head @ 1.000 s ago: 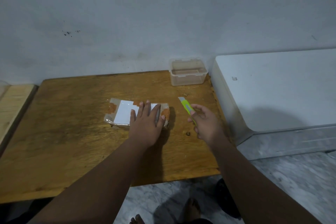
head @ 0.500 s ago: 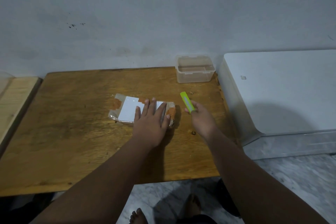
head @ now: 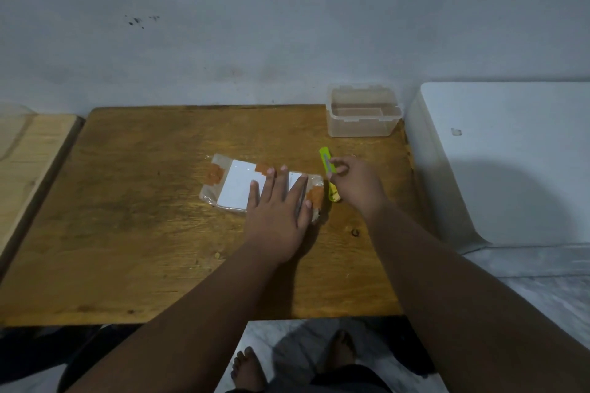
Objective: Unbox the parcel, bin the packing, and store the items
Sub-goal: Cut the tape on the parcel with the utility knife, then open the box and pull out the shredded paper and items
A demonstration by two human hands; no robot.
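A small flat parcel [head: 238, 185], wrapped in clear tape with a white label and orange patches, lies in the middle of the wooden table [head: 134, 201]. My left hand [head: 277, 210] lies flat on the parcel's right half, fingers straight and spread. A lime-green box cutter [head: 326, 163] stands tilted just right of the parcel, its lower end at the parcel's right edge. My right hand [head: 357, 185] grips the cutter with thumb and fingers curled round its handle.
A clear plastic container [head: 362, 124], open and with nothing in it, stands at the table's back right corner by the wall. A white appliance [head: 510, 163] adjoins the table's right side. A lighter wooden surface [head: 28, 150] lies left. Bare feet show below the front edge.
My right hand has brought the cutter down and left, from out to the side to the parcel's right edge. My left hand stays flat on the parcel.
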